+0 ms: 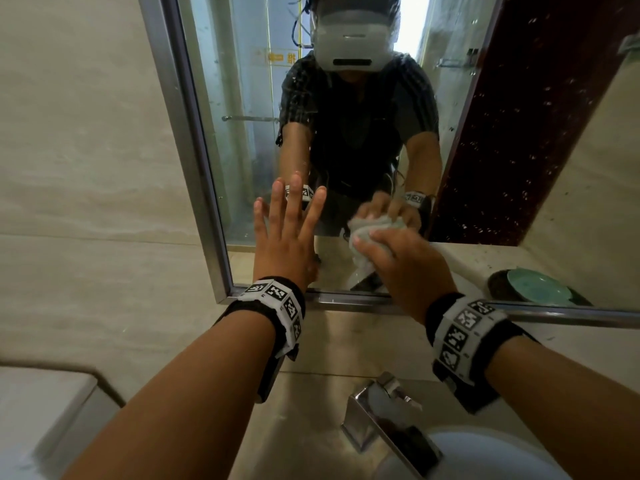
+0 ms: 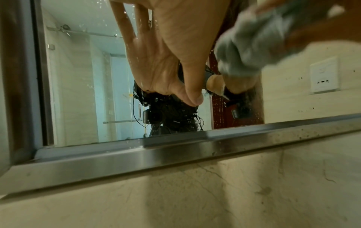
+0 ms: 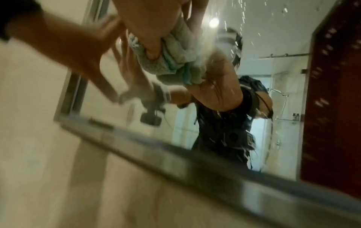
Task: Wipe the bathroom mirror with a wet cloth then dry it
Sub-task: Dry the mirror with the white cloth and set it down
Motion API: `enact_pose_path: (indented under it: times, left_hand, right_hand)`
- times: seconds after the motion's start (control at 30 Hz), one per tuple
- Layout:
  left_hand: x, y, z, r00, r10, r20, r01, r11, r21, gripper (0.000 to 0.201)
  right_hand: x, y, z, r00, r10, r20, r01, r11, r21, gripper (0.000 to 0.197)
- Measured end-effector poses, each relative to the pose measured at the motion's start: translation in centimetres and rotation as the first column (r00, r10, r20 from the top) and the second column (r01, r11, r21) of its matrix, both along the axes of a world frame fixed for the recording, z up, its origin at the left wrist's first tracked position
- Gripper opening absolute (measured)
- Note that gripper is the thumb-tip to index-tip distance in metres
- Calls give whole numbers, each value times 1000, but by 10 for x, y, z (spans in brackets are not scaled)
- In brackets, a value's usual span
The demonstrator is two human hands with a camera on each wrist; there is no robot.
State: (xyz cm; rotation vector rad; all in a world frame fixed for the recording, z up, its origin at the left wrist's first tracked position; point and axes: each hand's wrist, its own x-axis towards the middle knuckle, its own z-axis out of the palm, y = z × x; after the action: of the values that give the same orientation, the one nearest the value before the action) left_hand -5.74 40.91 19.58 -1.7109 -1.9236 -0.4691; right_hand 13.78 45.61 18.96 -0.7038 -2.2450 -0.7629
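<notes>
The bathroom mirror (image 1: pixel 249 109) hangs on the wall in a steel frame (image 1: pixel 194 150), its glass speckled with water drops. My right hand (image 1: pixel 391 254) grips a bunched grey-green cloth (image 1: pixel 367 233) and presses it against the lower part of the glass. My left hand (image 1: pixel 287 230) lies flat on the mirror to the left of the cloth, fingers straight and spread. In the left wrist view the left hand's palm (image 2: pixel 166 50) faces the glass beside the cloth (image 2: pixel 252 44). The right wrist view shows the cloth (image 3: pixel 175 58) crumpled under my right hand's fingers, blurred.
A chrome faucet (image 1: pixel 384 420) and the white basin (image 1: pixel 485 459) sit below the mirror on the beige stone counter. A green soap dish (image 1: pixel 540 289) shows at the mirror's lower right. Beige tiled wall (image 1: pixel 86 168) flanks the mirror on the left.
</notes>
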Motion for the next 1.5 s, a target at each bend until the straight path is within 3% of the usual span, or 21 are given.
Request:
enact_pose_path:
  times: [0.07, 0.13, 0.3, 0.47, 0.6, 0.77, 0.87, 0.97, 1.2, 1.33, 1.5]
  left_hand:
    - [-2, 2, -2, 1000, 1, -19, 0, 1000, 30, 139]
    - [-5, 3, -5, 1000, -15, -22, 17, 998, 65, 141]
    - [-8, 5, -7, 999, 6, -36, -5, 1000, 23, 142]
    - [-3, 1, -1, 999, 28, -26, -29, 998, -56, 135]
    - [0, -4, 2, 998, 58, -38, -61, 995, -73, 130]
    - [9, -17, 22, 987, 131, -94, -143, 982, -126, 122]
    - [18, -25, 58, 982, 149, -119, -163, 980, -116, 110]
    - [17, -25, 106, 976, 112, -188, -120, 992, -31, 102]
    - [25, -12, 234, 984, 32, -173, 2, 981, 193, 114]
    - [37, 3, 307, 983, -2, -183, 44, 973, 227, 116]
    - [50, 19, 370, 983, -9, -183, 46, 978, 203, 129]
  right_hand:
    - [-17, -2, 23, 988, 38, -147, -30, 998, 59, 39]
    - [-29, -3, 24, 978, 83, -191, -66, 994, 92, 33]
    - [-35, -3, -33, 993, 113, 35, -113, 994, -2, 34]
    - [-3, -6, -67, 988, 34, 148, -24, 997, -70, 64]
    - [33, 2, -67, 983, 0, 183, 24, 991, -129, 80]
    - [51, -6, -42, 968, -52, 247, 98, 979, -178, 68]
    - [51, -5, -11, 977, -44, 211, 69, 991, -113, 50]
    - [47, 3, 34, 982, -5, 189, 18, 998, -65, 58]
    - [42, 2, 181, 990, -105, 92, 110, 993, -45, 63]
    - [40, -5, 265, 990, -113, -82, 104, 988, -111, 44]
    - [49, 7, 360, 954, -86, -288, 79, 996, -34, 39]
